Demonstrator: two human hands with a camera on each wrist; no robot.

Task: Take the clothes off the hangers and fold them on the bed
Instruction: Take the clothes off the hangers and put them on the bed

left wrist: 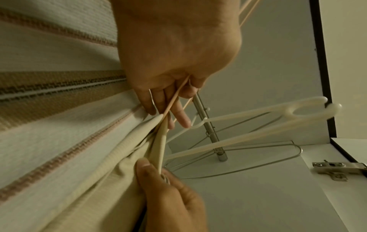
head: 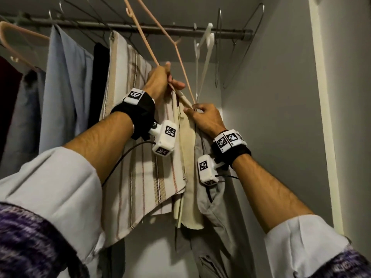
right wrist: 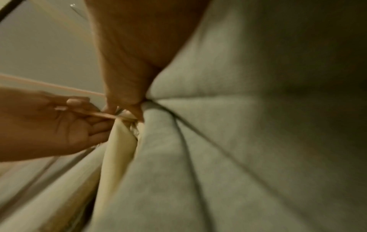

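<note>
A thin pink hanger (head: 160, 31) is tilted steeply, off the closet rod (head: 180, 30). My left hand (head: 173, 83) grips its lower arm; in the left wrist view the fingers (left wrist: 158, 102) curl round the pink hanger (left wrist: 174, 97) bars. Just below, my right hand (head: 192, 110) pinches the gathered top of a grey garment (head: 216, 197) at the hanger's low end. A cream garment (head: 187, 157) is bunched beside it. The right wrist view shows that right hand (right wrist: 129, 108) pinching the grey garment (right wrist: 218, 141), with cream garment (right wrist: 119, 149) folds to the left.
A striped beige cloth (head: 128, 137), a light blue shirt (head: 66, 87) and dark clothes hang on the left. A bare white plastic hanger (head: 206, 43) and wire hangers (head: 241, 47) hang at the right end. The closet side wall (head: 281, 117) stands close on the right.
</note>
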